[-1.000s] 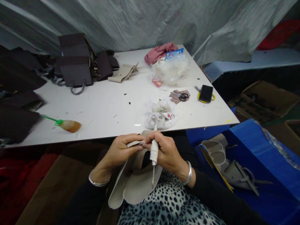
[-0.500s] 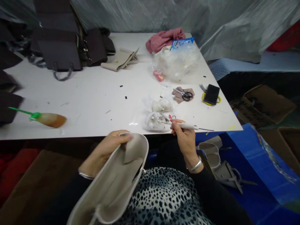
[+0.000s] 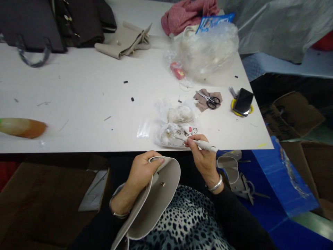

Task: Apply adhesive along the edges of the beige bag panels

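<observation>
My left hand (image 3: 142, 173) grips the rim of a beige handbag (image 3: 156, 205), which hangs tilted over my lap with its inside showing and a small metal fitting in it. In my right hand (image 3: 204, 158) is a slim tool with a white wrapped handle (image 3: 205, 145), pinched between thumb and fingers. A thin metal point runs left from the tool, and a thin rod sticks out at its other end. That point is at a clear plastic bag (image 3: 169, 135) of smudged white stuff on the table's front edge; whether it touches is unclear.
On the white table (image 3: 85, 76) lie scissors (image 3: 212, 100), a phone (image 3: 243, 101) on a yellow ring, a large plastic bag (image 3: 205, 50), a pink cloth (image 3: 186, 15) and a bottle (image 3: 23, 127). Dark handbags (image 3: 83, 22) stand back left. A blue bin (image 3: 262, 177) is at right.
The view has swung down and left-hand items slide toward the edge. My left hand has moved right with the handbag and turned it. My right hand keeps the tool at the small plastic bag.
</observation>
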### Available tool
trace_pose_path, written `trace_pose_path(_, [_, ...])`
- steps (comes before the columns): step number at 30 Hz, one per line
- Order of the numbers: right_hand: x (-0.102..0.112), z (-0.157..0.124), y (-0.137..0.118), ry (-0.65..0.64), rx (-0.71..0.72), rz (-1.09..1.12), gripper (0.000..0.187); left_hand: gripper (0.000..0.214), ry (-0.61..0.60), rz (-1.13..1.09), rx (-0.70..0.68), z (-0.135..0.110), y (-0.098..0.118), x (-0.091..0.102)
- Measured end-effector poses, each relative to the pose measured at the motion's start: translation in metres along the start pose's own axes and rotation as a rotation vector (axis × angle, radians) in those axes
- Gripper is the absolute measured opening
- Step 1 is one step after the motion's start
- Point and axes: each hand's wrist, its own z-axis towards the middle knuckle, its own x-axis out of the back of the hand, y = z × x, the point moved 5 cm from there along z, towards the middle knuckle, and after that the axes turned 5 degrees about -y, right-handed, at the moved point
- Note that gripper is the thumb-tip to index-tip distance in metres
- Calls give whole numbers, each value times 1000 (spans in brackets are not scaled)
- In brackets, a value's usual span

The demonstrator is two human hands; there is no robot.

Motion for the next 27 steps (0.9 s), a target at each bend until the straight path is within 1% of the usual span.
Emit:
trace_pose_path(2, [1, 1, 2, 4, -23, 20, 18, 21, -6, 5, 19, 4, -1, 2])
trace_pose_path(4, [3, 0, 2, 6, -36, 21, 18, 23, -23, 3, 30, 5, -1, 0])
trace_pose_path(11, [5, -3, 6, -9, -41, 7, 17, 22, -82, -6, 20, 7, 2, -7])
trace_pose_path(16, [7, -5, 5, 20, -38, 32, 15, 23, -131, 6, 46, 8, 3, -9])
trace_pose_path(21, [5, 0, -4, -37, 4, -16, 13, 22, -166, -4, 62, 7, 5, -12])
trace_pose_path(27, [2, 2, -7, -74, 46, -85, 12, 24, -180, -35, 75, 5, 7, -14])
